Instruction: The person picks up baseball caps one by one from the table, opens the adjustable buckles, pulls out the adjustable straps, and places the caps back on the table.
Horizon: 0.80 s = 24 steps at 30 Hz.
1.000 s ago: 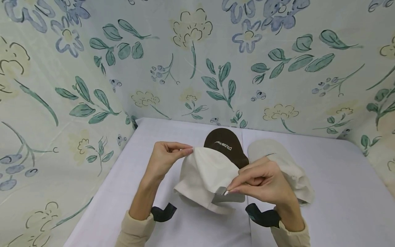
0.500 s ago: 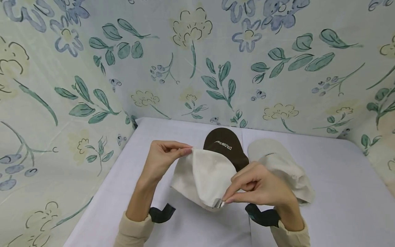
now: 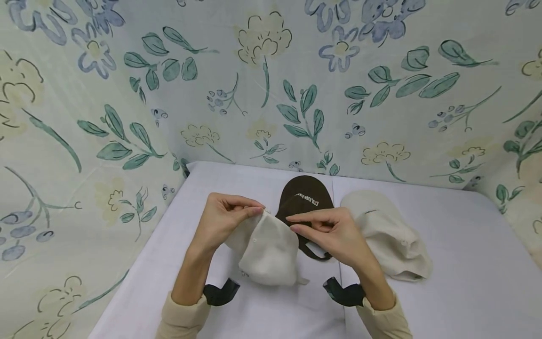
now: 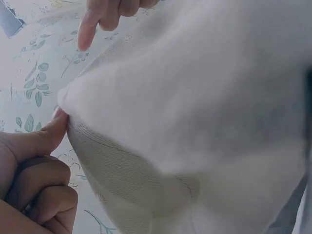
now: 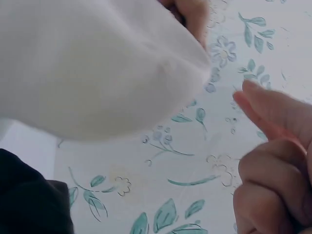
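My left hand (image 3: 220,216) pinches the edge of a white baseball cap (image 3: 271,254) between thumb and forefinger. Held up in front of me, the cap hangs from that grip with its cloth folded over. My right hand (image 3: 338,230) is close to the cap's upper right side, thumb and forefinger extended and slightly parted. In the right wrist view a gap separates those fingertips (image 5: 248,90) from the cap's cloth (image 5: 97,73), and they hold nothing. A brown baseball cap (image 3: 305,195) with white lettering lies behind the hands, partly hidden.
A beige cap (image 3: 387,235) lies on the white-covered table (image 3: 470,263) to the right of the brown one. Floral cloth (image 3: 262,122) hangs behind the table and along both sides. Both wrists wear black camera mounts (image 3: 222,293).
The right hand has let go of the white cap's silvery buckle and moved up and left. The cap has swung round under the left hand's pinch, uncovering more of the brown cap.
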Motion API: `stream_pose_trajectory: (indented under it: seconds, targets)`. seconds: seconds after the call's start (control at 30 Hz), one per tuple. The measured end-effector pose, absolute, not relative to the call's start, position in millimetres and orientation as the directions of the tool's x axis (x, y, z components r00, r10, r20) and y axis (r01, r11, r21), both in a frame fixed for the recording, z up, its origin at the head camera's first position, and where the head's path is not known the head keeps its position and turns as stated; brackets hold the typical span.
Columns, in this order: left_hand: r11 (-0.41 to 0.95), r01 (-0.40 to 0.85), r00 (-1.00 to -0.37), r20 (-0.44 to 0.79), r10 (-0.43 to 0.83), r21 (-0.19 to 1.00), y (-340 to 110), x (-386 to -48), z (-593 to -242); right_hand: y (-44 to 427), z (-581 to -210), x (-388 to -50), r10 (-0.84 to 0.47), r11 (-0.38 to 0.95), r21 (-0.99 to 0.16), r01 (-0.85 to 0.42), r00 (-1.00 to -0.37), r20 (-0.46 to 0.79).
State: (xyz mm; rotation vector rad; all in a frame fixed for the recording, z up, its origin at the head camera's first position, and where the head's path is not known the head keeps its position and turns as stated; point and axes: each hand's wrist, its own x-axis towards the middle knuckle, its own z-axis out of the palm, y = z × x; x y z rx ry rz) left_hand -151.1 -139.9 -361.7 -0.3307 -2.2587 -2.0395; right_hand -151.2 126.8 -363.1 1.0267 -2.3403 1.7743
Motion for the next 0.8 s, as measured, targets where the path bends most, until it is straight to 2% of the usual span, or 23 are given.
stream_pose_trajectory:
  seconds: [0.37,0.8]
  targets:
    - [0.082,0.238,-0.969,0.231,0.083,0.968,-140,-149,-359,103,-375,-152,-0.319,0.194,-0.883,-0.428,-0.878,0.356]
    - [0.114,0.232,-0.972,0.227,0.054,0.966,-142,-148,-357,86,-391,-157,-0.266,0.106,-0.885,-0.452,-0.871,0.413]
